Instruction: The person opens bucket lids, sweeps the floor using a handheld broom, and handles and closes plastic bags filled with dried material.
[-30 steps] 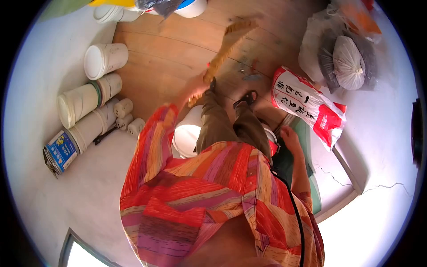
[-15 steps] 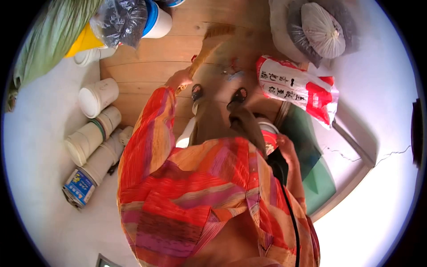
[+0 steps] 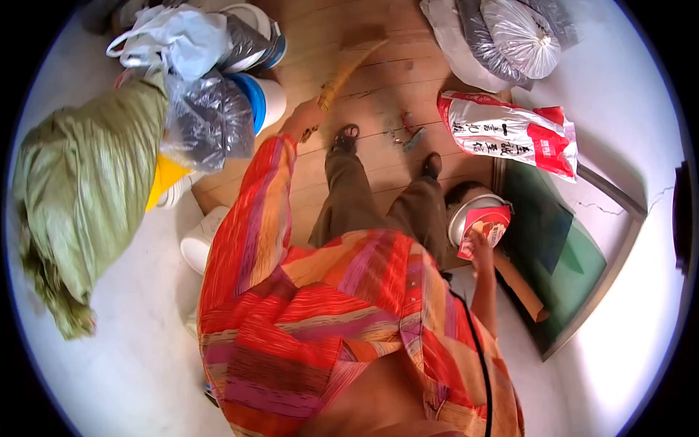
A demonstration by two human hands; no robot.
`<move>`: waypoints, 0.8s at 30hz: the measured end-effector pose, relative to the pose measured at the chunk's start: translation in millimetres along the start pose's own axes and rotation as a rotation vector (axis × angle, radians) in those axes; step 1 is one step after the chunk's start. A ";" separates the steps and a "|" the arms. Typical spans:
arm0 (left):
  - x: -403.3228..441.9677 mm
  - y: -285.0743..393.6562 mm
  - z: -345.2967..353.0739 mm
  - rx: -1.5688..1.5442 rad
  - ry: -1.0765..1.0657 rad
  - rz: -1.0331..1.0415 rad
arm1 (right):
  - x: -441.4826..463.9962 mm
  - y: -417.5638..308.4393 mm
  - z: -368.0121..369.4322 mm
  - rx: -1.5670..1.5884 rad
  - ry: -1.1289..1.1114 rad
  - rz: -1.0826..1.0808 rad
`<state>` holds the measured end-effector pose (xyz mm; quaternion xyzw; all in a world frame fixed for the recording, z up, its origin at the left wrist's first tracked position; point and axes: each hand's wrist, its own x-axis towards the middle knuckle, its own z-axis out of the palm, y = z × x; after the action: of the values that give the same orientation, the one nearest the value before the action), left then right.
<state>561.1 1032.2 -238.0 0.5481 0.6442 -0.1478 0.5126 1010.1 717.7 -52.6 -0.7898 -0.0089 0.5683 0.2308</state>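
My left hand (image 3: 304, 120), blurred by motion, is closed around the tan handle of a broom (image 3: 336, 84). The broom head smears out over the wooden floor. Near my feet lies a small heap of litter (image 3: 409, 137) with red and bluish scraps. On the other side, my right hand (image 3: 479, 253) grips the near edge of a red printed piece of card (image 3: 491, 224). That card is in front of a whitish bucket (image 3: 456, 222) beside my leg and hides part of it.
A red and white printed sack (image 3: 510, 131) lies at the right, below stuffed plastic bags (image 3: 520, 40). Green glass-like panels (image 3: 561, 251) lean against the right wall. On the left are a green woven sack (image 3: 91, 189), bagged goods (image 3: 211, 116) and white buckets (image 3: 196, 244).
The view has shifted, with more of the left-hand bags showing. My feet stand farther apart. The red card in my right hand, partly hidden before, now shows more fully by the bucket.
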 end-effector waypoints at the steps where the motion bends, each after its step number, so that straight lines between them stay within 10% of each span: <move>1: 28.8 -3.7 -9.4 0.047 -0.054 0.048 | -15.9 16.1 17.6 -0.048 0.005 0.089; 5: 17.2 -28.5 9.6 -0.272 -0.216 0.127 | -62.8 77.4 55.2 -0.288 -0.218 0.075; 12: -102.0 -60.8 9.4 0.202 -0.449 0.135 | -74.8 90.3 105.0 -0.151 0.004 0.050; 19: -112.2 -31.0 -20.7 0.387 -0.365 0.146 | -100.3 39.4 159.7 -0.017 0.005 -0.108; 24: -0.9 47.7 -25.4 0.412 -0.122 0.534 | -106.3 92.0 163.8 0.061 0.056 -0.086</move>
<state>589.3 1067.8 -208.5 0.7794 0.4028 -0.1681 0.4494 802.0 664.2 -32.6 -0.7969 -0.0192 0.5355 0.2791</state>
